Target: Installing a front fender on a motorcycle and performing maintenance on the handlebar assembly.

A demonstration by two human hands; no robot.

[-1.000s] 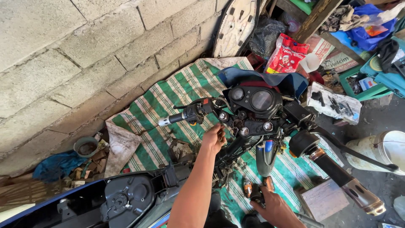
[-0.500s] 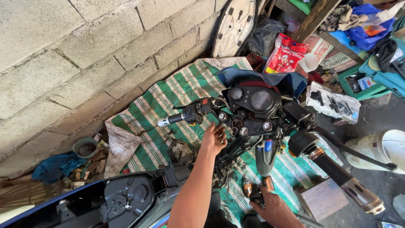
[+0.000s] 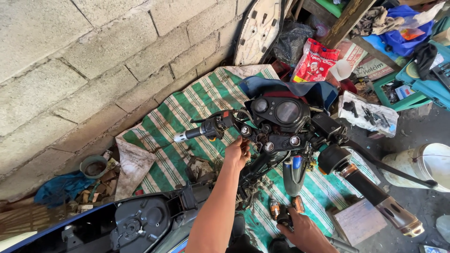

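Note:
A stripped motorcycle stands below me, its black instrument cluster (image 3: 281, 112) and handlebar (image 3: 206, 131) in the middle of the view. My left hand (image 3: 237, 152) reaches up to the handlebar clamp area, fingers pinched at the wiring and bolts just left of the steering stem. My right hand (image 3: 302, 229) is low at the bottom edge, wrapped around a small dark tool or part (image 3: 283, 215) near the frame. What exactly the left fingers pinch is too small to tell.
A green striped tarp (image 3: 164, 126) covers the floor under the bike. A concrete block wall (image 3: 93, 61) runs along the left. The right grip and lever (image 3: 375, 197) jut out toward a white bucket (image 3: 426, 164). Clutter, a red bag (image 3: 314, 63) and a teal crate (image 3: 422, 79) fill the back right.
My left hand has shifted slightly at the handlebar clamp. The right hand stays low on the dark part. The view has barely moved.

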